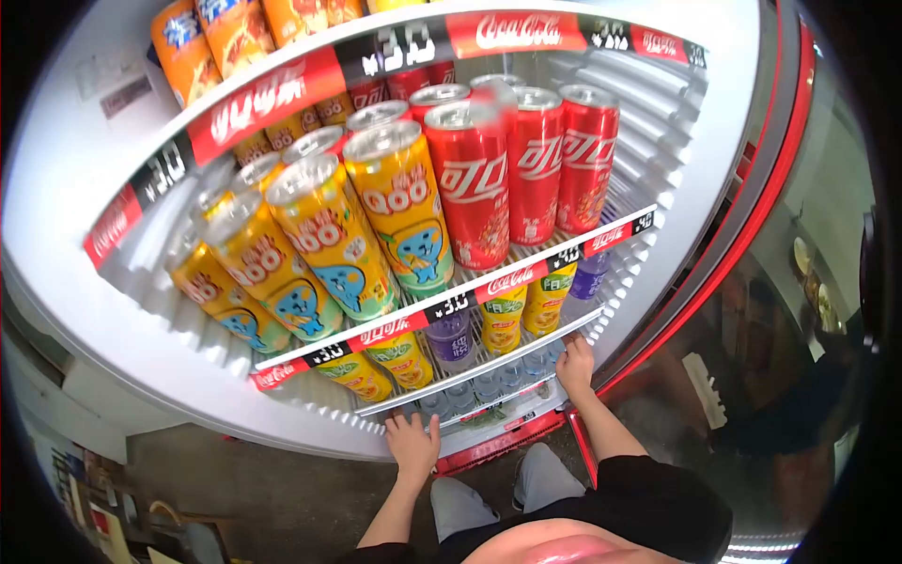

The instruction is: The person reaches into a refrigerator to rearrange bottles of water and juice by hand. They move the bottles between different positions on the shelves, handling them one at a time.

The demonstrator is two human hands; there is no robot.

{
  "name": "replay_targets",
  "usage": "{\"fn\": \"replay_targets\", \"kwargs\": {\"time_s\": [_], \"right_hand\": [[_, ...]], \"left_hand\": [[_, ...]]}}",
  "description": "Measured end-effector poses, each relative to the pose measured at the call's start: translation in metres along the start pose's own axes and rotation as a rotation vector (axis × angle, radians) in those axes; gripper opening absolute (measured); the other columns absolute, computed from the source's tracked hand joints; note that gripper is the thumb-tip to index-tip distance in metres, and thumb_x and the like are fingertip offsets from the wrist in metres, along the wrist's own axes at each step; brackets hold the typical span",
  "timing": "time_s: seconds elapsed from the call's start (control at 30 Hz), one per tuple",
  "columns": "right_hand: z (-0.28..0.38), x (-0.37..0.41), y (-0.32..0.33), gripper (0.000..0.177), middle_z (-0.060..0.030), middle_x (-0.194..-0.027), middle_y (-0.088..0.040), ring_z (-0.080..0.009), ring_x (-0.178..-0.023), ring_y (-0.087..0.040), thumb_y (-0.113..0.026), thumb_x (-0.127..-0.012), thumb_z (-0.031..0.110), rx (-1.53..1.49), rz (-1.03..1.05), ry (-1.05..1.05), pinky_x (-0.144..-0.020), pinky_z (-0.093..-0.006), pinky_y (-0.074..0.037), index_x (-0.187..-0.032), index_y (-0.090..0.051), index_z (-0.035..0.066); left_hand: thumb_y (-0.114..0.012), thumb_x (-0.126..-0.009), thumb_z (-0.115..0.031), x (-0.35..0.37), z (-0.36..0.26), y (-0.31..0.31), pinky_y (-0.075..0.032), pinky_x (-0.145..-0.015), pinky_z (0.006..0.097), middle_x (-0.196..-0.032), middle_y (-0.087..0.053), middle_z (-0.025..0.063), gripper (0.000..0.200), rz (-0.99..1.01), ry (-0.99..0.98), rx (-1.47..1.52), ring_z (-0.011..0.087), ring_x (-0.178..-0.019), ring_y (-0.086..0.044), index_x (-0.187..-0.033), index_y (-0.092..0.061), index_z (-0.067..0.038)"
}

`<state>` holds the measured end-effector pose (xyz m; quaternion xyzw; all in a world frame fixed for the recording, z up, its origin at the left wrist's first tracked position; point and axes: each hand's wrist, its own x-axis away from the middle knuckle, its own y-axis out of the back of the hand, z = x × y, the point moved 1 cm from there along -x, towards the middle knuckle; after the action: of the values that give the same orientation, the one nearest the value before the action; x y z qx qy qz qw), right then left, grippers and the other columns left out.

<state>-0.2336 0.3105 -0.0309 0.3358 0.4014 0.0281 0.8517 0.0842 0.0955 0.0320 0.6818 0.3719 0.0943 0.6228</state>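
Low in an upright drinks fridge, my left hand (412, 444) is at the left end of a wire shelf (512, 357) with a pale front rail. Its fingertips reach the rail and its thumb stands to the right. My right hand (575, 367) holds the right end of the same shelf, fingers bent at the edge. Yellow bottles (505, 318) and a purple-labelled bottle (451, 336) stand on this shelf. Clear bottles (460, 397) show beneath it, between my hands. The undersides of both hands' grips are hidden.
Above stand orange Qoo cans (399, 202) and red Coca-Cola cans (470, 188) behind a price strip (451, 303). More orange cans (188, 47) are on the top shelf. The glass door (733, 348) hangs open at right. My legs (550, 475) are close to the fridge's red base (503, 442).
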Motion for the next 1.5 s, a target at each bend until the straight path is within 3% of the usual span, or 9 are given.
{"fn": "replay_targets", "kwargs": {"time_s": [0.27, 0.53, 0.77, 0.87, 0.9, 1.07, 1.17, 1.3, 1.5], "right_hand": [[0.017, -0.024, 0.026, 0.034, -0.0240, -0.105, -0.065, -0.0423, -0.098, -0.062, -0.064, -0.073, 0.003, 0.134, 0.303, -0.002, -0.091, -0.0508, -0.050, -0.106, -0.067, -0.005], [0.018, -0.025, 0.027, 0.063, -0.0239, -0.139, -0.058, -0.0401, -0.127, -0.055, -0.069, -0.073, 0.009, 0.245, 0.527, -0.074, -0.105, -0.0489, -0.047, -0.134, -0.057, -0.004], [0.049, -0.008, 0.052, 0.051, -0.0215, -0.128, -0.059, -0.0418, -0.119, -0.058, -0.068, -0.079, 0.011, 0.098, 0.591, -0.181, -0.099, -0.0499, -0.050, -0.128, -0.060, 0.000], [0.047, 0.042, 0.066, 0.039, -0.0235, -0.125, -0.060, -0.0443, -0.113, -0.061, -0.067, -0.081, 0.010, -0.058, 0.784, -0.169, -0.096, -0.0492, -0.052, -0.119, -0.066, 0.002], [0.053, 0.063, 0.080, 0.023, -0.0243, -0.104, -0.069, -0.0433, -0.104, -0.066, -0.066, -0.082, 0.014, -0.149, 0.670, -0.205, -0.094, -0.0480, -0.052, -0.101, -0.072, 0.002], [-0.051, 0.227, 0.109, 0.042, -0.0278, -0.107, -0.072, -0.0438, -0.109, -0.069, -0.057, -0.089, 0.037, 0.111, 1.154, -0.710, -0.094, -0.0522, -0.053, -0.105, -0.076, 0.003], [-0.048, 0.276, 0.157, 0.043, -0.0284, -0.108, -0.072, -0.0439, -0.111, -0.068, -0.059, -0.090, 0.037, 0.420, 1.015, -1.124, -0.094, -0.0520, -0.053, -0.105, -0.075, 0.000], [-0.086, 0.340, 0.150, 0.044, -0.0304, -0.106, -0.072, -0.0447, -0.111, -0.068, -0.061, -0.090, 0.036, 0.413, 1.112, -0.951, -0.093, -0.0519, -0.053, -0.101, -0.075, -0.003], [-0.013, 0.246, 0.100, 0.033, -0.0232, -0.083, -0.072, -0.0401, -0.086, -0.073, -0.059, -0.089, 0.032, -0.078, 0.926, -0.551, -0.078, -0.0496, -0.055, -0.088, -0.074, 0.002]], "left_hand": [[-0.048, -0.101, -0.057, -0.021, -0.001, 0.020, -0.050, -0.090, 0.0565, -0.117, -0.061, 0.0282, 0.062, 0.323, 0.065, -0.040, 0.0436, -0.110, -0.058, -0.102, -0.075, -0.001], [-0.033, -0.099, -0.073, -0.036, -0.004, 0.017, -0.041, -0.107, 0.0573, -0.135, -0.059, 0.0259, 0.084, 0.704, 0.067, -0.101, 0.0424, -0.131, -0.050, -0.136, -0.064, -0.004], [-0.034, -0.097, -0.076, -0.036, 0.005, 0.023, -0.027, -0.118, 0.0598, -0.159, -0.032, 0.0317, 0.086, 0.716, -0.034, -0.002, 0.0502, -0.145, -0.033, -0.145, -0.056, -0.009], [-0.049, -0.103, -0.056, -0.013, 0.022, 0.029, -0.044, -0.107, 0.0500, -0.135, -0.058, 0.0290, 0.058, 0.687, -0.079, 0.478, 0.0454, -0.127, -0.055, -0.125, -0.064, -0.004], [-0.052, -0.103, -0.047, 0.001, 0.031, 0.027, -0.052, -0.094, 0.0495, -0.112, -0.069, 0.0266, 0.049, 0.625, -0.082, 0.555, 0.0441, -0.109, -0.065, -0.118, -0.065, -0.002], [-0.053, -0.100, -0.037, 0.122, 0.113, 0.024, -0.052, -0.092, 0.0535, -0.110, -0.070, 0.0286, 0.042, 0.621, 0.306, 0.492, 0.0472, -0.108, -0.065, -0.111, -0.070, 0.000], [-0.056, -0.096, -0.029, 0.248, 0.198, -0.006, -0.054, -0.088, 0.0539, -0.105, -0.072, 0.0268, 0.035, 0.926, 0.249, 0.194, 0.0454, -0.103, -0.068, -0.105, -0.074, -0.001], [-0.056, -0.094, -0.027, 0.338, 0.220, 0.046, -0.054, -0.086, 0.0550, -0.102, -0.072, 0.0246, 0.033, 1.143, 0.349, 0.149, 0.0419, -0.100, -0.071, -0.097, -0.075, -0.001], [-0.054, -0.098, -0.037, 0.357, 0.244, 0.029, -0.054, -0.084, 0.0550, -0.103, -0.071, 0.0256, 0.042, 0.897, 0.361, 0.116, 0.0454, -0.098, -0.069, -0.095, -0.072, 0.001]]}}
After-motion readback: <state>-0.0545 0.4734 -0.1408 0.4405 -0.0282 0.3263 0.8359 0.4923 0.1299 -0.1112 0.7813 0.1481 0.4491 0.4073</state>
